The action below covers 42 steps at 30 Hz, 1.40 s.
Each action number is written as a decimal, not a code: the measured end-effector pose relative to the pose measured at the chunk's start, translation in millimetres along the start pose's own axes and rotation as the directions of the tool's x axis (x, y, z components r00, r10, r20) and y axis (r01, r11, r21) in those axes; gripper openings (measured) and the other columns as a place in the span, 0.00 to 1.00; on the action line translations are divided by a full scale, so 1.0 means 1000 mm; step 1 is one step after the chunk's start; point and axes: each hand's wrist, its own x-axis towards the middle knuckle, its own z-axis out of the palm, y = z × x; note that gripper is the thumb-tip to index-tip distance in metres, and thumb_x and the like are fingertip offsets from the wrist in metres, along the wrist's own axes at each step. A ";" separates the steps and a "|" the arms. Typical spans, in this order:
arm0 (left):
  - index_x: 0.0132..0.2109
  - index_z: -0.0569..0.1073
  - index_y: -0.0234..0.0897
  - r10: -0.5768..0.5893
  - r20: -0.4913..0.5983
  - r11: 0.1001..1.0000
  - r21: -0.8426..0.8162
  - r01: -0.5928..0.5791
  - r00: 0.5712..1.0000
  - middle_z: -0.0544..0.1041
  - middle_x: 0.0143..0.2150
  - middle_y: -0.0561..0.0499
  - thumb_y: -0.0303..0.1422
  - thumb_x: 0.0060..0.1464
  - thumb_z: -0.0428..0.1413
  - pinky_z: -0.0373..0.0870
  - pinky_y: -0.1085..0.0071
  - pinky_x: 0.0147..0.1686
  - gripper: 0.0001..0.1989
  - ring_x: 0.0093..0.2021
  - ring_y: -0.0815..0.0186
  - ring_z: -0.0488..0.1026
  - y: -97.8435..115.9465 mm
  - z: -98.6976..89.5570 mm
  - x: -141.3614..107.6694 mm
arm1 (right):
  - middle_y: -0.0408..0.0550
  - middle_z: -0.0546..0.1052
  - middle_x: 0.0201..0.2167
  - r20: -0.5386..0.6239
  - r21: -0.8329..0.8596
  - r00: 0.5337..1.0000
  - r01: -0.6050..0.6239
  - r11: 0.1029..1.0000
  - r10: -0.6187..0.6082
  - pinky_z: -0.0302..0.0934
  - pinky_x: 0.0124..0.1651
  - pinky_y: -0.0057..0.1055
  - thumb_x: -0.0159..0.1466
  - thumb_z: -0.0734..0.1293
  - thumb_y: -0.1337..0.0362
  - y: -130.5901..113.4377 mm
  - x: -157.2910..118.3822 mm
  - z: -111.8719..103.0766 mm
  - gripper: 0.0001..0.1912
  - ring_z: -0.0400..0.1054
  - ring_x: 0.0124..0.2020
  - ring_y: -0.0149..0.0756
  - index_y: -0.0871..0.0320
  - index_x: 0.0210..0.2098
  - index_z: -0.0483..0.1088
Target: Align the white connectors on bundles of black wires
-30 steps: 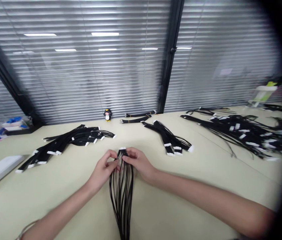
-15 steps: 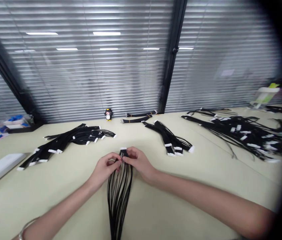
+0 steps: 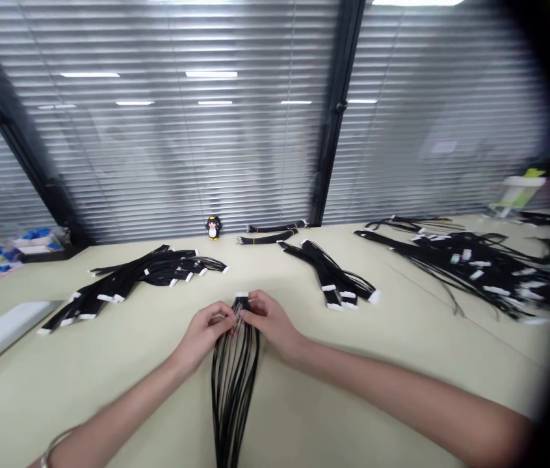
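Note:
A black wire harness [image 3: 232, 396] runs up from the bottom edge of the head view, its many thin wires fanned apart. At its upper end is a white connector [image 3: 241, 295], pointing away from me. My left hand [image 3: 211, 328] pinches wires on the left side just below the connector. Close beside it, my right hand [image 3: 269, 320] grips the harness from the right, thumb in front and fingers behind near the connector. The fingertips of both hands almost meet. Which single wires they hold is too small to tell.
Black harnesses with white connectors lie in a left pile [image 3: 133, 273], a middle bunch [image 3: 326, 270] and a large right pile [image 3: 474, 266]. Tied bundles [image 3: 270, 238] and a penguin figurine [image 3: 213, 227] stand by the blinds. A white bar [image 3: 4, 335] lies at left.
Both hands keep their hold on the harness near the connector, with hardly any finger movement. The whole scene sits slightly lower in view, as the camera has tilted a little.

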 end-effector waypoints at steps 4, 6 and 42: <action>0.33 0.64 0.32 0.011 -0.007 1.000 -0.008 -0.011 1.000 0.71 0.27 0.51 0.40 0.50 0.51 0.63 0.76 0.33 0.13 0.29 0.73 0.67 0.001 0.000 -0.001 | 0.42 0.67 0.30 -0.022 -0.001 1.000 0.012 1.000 -0.012 0.57 0.39 0.30 0.57 0.65 0.64 -0.001 -0.001 0.002 0.08 0.63 0.34 0.32 0.58 0.33 0.60; 0.33 0.64 0.32 0.010 0.007 1.000 0.015 -0.010 1.000 0.71 0.26 0.51 0.40 0.50 0.51 0.62 0.76 0.33 0.13 0.28 0.73 0.67 0.001 0.001 -0.001 | 0.42 0.66 0.30 -0.040 -0.009 0.999 0.025 1.000 -0.025 0.57 0.39 0.29 0.56 0.65 0.65 -0.002 -0.001 0.002 0.08 0.62 0.34 0.31 0.59 0.32 0.60; 0.44 0.58 0.39 0.052 0.091 0.990 -0.132 -0.040 0.994 0.65 0.31 0.56 0.38 0.49 0.54 0.60 0.79 0.27 0.17 0.25 0.78 0.64 -0.002 -0.001 0.002 | 0.46 0.71 0.32 -0.036 0.000 0.999 0.011 1.000 -0.011 0.59 0.42 0.32 0.55 0.67 0.60 0.003 0.002 -0.001 0.11 0.66 0.35 0.33 0.59 0.34 0.66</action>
